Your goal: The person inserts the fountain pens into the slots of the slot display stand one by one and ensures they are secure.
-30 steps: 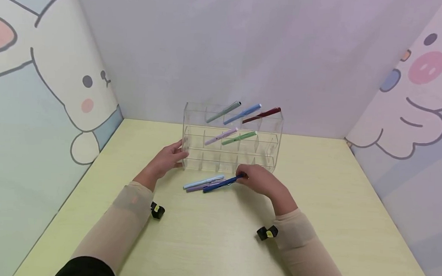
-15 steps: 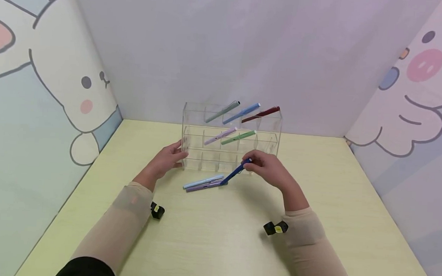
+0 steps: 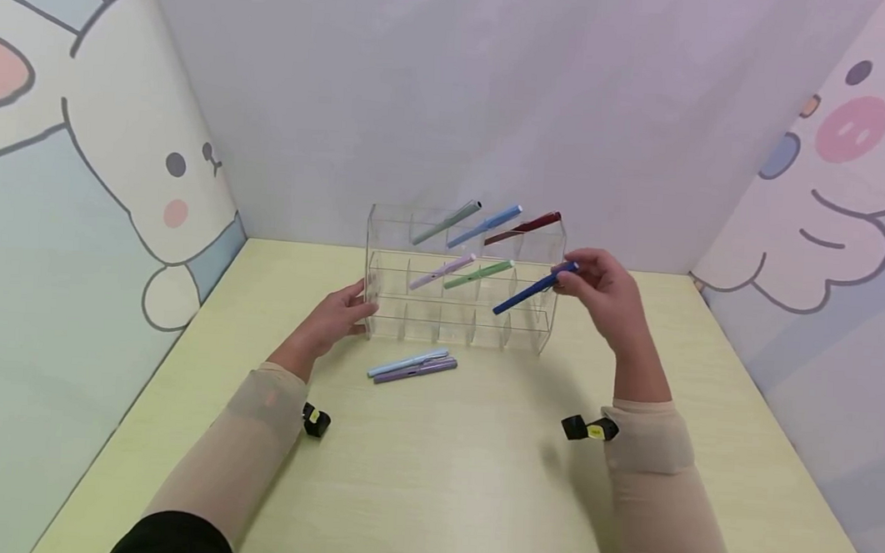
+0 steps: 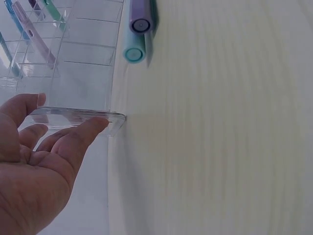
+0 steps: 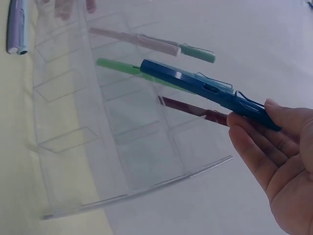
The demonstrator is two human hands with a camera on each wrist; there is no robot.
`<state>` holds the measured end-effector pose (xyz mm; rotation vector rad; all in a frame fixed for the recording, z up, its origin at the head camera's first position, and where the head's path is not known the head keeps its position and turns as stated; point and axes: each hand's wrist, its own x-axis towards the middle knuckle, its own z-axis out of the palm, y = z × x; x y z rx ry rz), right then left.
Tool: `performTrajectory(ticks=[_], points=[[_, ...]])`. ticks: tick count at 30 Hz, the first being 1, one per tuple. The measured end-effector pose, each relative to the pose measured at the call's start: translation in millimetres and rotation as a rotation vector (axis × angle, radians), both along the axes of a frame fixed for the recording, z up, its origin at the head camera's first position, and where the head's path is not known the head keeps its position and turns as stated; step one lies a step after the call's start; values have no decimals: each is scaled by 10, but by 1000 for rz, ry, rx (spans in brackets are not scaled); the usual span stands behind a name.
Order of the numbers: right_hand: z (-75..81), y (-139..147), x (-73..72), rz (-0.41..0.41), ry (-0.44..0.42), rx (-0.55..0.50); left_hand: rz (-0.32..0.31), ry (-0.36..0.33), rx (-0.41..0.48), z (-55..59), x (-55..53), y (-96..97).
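My left hand (image 3: 333,317) grips the left side of a clear acrylic pen rack (image 3: 420,310), thumb at the front edge and fingers reaching round behind. In the left wrist view the fingers lie against the rack's side panel (image 4: 73,116). My right hand (image 3: 608,298) pinches a dark blue pen (image 3: 529,291) near its upper end. That pen slants in front of the rack's right half, to the right of a green pen (image 3: 480,275); whether it touches the rack I cannot tell. A lilac pen (image 3: 443,271) leans beside the green one, in the middle tier.
In the top tier lean a grey-green pen (image 3: 447,223), a blue pen (image 3: 485,227) and a dark red pen (image 3: 523,229). On the table (image 3: 431,493) before the rack lie a light blue pen (image 3: 404,363) and a purple pen (image 3: 417,371). A pale wall stands behind.
My right hand has lifted the dark blue pen off the table, away from the other pens, up and right to the rack's middle tier. My left hand stays at the rack's side.
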<state>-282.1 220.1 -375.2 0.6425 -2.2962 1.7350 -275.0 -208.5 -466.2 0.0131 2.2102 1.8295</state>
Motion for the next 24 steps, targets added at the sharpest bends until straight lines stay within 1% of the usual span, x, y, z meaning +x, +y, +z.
performTrajectory(ticks=[4,5,8,10,12,18,24], points=[[121,61,-69,-37,46,-118,4,-3,4,-1,-4,-8],[141,70,-88,-49,54,-145,-4,0,3,-4,-3,-12],[168,91,-146,-81,59,-209,-6,-2,7,-11,2,-12],[164,97,-184,-99,54,-228,-14,3,4,-11,8,-11],[149,93,-216,-111,44,-236,-15,5,1,-7,13,-6],[83,44,-262,-123,2,-213,-21,8,4,3,17,-1],[23,-28,-284,-142,-10,-133,-29,22,6,-3,10,-14]])
